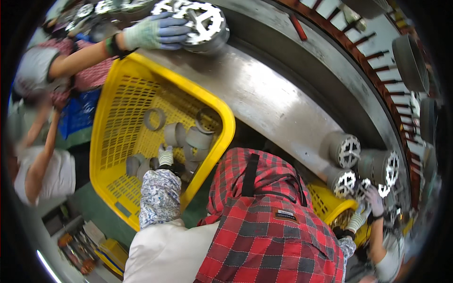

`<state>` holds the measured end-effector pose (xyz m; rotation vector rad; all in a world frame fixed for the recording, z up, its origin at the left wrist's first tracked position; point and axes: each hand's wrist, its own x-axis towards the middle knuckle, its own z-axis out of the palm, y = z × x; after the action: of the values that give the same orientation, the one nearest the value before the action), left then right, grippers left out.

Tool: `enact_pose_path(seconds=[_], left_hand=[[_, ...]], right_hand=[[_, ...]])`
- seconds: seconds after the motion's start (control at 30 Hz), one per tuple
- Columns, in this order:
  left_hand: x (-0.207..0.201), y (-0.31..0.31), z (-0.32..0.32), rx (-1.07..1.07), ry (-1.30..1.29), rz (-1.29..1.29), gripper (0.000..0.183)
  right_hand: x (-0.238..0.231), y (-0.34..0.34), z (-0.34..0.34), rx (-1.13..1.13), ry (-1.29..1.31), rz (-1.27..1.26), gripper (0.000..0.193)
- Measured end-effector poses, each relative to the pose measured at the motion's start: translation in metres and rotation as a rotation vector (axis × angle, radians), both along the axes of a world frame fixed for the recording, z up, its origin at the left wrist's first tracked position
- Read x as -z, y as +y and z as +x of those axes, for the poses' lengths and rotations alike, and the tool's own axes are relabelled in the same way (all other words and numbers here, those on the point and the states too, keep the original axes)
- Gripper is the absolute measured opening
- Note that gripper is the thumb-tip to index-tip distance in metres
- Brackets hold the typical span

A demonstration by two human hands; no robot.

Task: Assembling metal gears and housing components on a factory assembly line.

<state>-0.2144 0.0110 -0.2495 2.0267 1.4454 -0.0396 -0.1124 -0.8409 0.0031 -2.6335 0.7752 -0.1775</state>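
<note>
My left hand (165, 155), in a pale striped glove and floral sleeve, reaches down into a big yellow plastic basket (103, 155). Its fingers look stretched out and slightly apart among grey rings. The closest is a short grey ring (175, 135) just beyond the fingertips; other rings (134, 166) lie left of the hand. To the right, a larger grey ring (198, 138) rests against others. My right hand (360, 218), in a similar glove, is far right beside a second yellow basket (325, 203), close to silver spoked parts. Its fingers are too small and blurred to read.
A metal work surface (269, 94) runs diagonally past the basket. Grey cylinders with silver spoked tops (347, 151) stand at its right end. At upper left a co-worker's gloved hand (163, 32) touches a spoked cylinder (207, 28). Another co-worker's gloved hand (375, 200) is near my right hand.
</note>
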Motion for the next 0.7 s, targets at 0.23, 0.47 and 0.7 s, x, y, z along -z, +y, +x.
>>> enact_pose_path(seconds=[0.23,0.47,0.7], left_hand=[[0.13,0.217,0.002,1.03,0.703,0.277,0.041],[-0.197,0.189,0.484,2.05,-0.583,1.054,0.046],[-0.252,0.119,0.501,2.451,-0.658,1.3,0.053]], right_hand=[[-0.038,0.062,-0.037,-0.085,0.212,-0.187,0.03],[-0.041,0.076,-0.125,0.441,0.474,0.071,0.034],[0.048,0.025,-0.199,0.621,0.576,0.382,0.043]])
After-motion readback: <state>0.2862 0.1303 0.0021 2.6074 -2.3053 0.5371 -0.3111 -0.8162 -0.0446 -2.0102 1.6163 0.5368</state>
